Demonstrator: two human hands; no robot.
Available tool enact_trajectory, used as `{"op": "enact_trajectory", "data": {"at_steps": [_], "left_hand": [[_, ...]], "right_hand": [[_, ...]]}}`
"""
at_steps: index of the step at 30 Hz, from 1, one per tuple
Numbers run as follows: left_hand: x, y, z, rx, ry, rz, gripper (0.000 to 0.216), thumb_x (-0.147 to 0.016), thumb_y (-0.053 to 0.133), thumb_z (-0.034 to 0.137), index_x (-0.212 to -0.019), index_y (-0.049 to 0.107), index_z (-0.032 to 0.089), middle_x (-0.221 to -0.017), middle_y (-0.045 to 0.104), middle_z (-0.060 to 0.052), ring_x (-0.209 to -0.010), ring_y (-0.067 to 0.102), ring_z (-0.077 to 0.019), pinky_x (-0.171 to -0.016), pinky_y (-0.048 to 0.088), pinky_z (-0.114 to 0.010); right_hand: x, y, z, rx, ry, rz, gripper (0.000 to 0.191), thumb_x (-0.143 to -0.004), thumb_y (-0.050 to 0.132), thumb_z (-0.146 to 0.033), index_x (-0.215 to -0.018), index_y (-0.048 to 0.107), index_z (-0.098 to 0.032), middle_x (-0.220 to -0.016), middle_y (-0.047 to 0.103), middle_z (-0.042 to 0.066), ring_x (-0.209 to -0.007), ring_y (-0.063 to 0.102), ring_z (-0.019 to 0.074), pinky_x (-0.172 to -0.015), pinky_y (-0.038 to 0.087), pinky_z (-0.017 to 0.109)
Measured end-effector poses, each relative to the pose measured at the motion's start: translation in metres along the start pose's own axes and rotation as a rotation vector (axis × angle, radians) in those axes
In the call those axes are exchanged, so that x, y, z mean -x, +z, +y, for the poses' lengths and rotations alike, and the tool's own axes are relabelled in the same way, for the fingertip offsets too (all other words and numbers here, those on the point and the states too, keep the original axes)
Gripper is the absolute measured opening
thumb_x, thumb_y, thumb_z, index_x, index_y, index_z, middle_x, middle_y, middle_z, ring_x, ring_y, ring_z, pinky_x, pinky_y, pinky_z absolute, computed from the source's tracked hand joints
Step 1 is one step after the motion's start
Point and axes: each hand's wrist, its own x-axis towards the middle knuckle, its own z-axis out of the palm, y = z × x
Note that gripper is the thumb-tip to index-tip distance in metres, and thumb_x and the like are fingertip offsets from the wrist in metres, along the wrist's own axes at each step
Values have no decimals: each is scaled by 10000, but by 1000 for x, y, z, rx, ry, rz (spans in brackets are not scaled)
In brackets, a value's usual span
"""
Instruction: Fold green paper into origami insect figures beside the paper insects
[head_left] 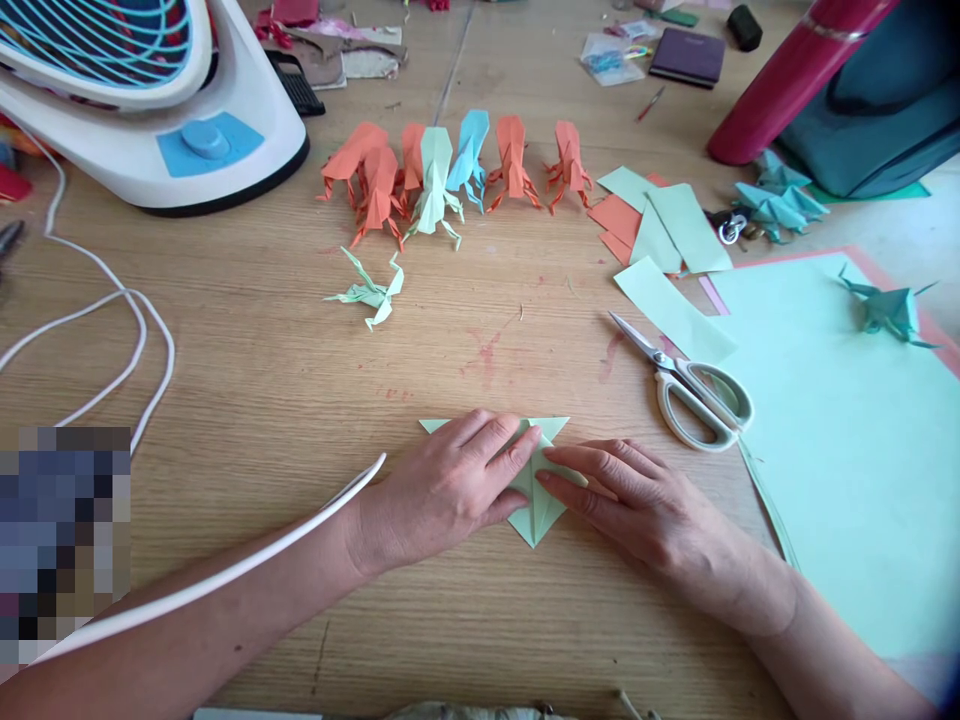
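A pale green sheet of origami paper (534, 520), folded to a downward point with two side tips at the top, lies flat on the wooden table. My left hand (457, 475) holds it down from the left, fingers across its upper part and thumb near the middle. From the right, my right hand (660, 520) has its thumb and index finger at a flap near the centre crease. Parts of the paper are hidden beneath the fingers. Scissors (701, 400) with white handles lie beyond my right hand, blades partly closed.
Several folded paper figures (511, 160) stand in a row at the back; a green one (371, 295) lies nearer. Cut paper pieces (686, 225) and large green sheets (840, 450) are at right. A white fan (225, 130), its cord (139, 330) and a red bottle (795, 85) flank the table.
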Motion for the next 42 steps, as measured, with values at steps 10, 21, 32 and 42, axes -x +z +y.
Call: {"op": "enact_trajectory", "data": {"at_steps": [10, 21, 32, 42], "left_hand": [[1, 1, 1, -63, 25, 26, 533, -947, 551, 424, -1347, 515, 74, -1168, 626, -137, -1012, 581, -251, -890, 525, -390], [2, 0, 2, -74, 46, 87, 445, -950, 578, 344, -1302, 561, 73, -1229, 656, -107, -1024, 605, -223, -881, 527, -362], [3, -2, 2, -118, 46, 79, 456, -953, 568, 373, -1307, 575, 85, -1352, 610, -106, -1010, 612, -214, -857, 533, -357], [2, 0, 1, -119, 90, 130, 432, -934, 605, 343, -1255, 614, 54, -1264, 669, -113, -972, 626, -220, -798, 562, -357]], "right_hand": [[-1, -1, -2, 7, -8, -18, 406, -998, 377, -113, -1373, 533, -124, -1317, 591, 182, -1075, 598, 259, -860, 552, 446], [-4, -1, -3, 38, -21, 13, 367, -993, 393, -106, -1300, 594, -124, -1273, 609, 176, -989, 602, 236, -814, 544, 411], [-4, -1, -3, 45, -20, 11, 336, -994, 394, -111, -1231, 630, -93, -1257, 613, 186, -978, 594, 238, -814, 536, 403], [-1, 2, -1, 3, -12, -28, 349, -994, 410, -117, -1293, 589, -96, -1295, 590, 178, -1056, 566, 260, -856, 524, 427]]}}
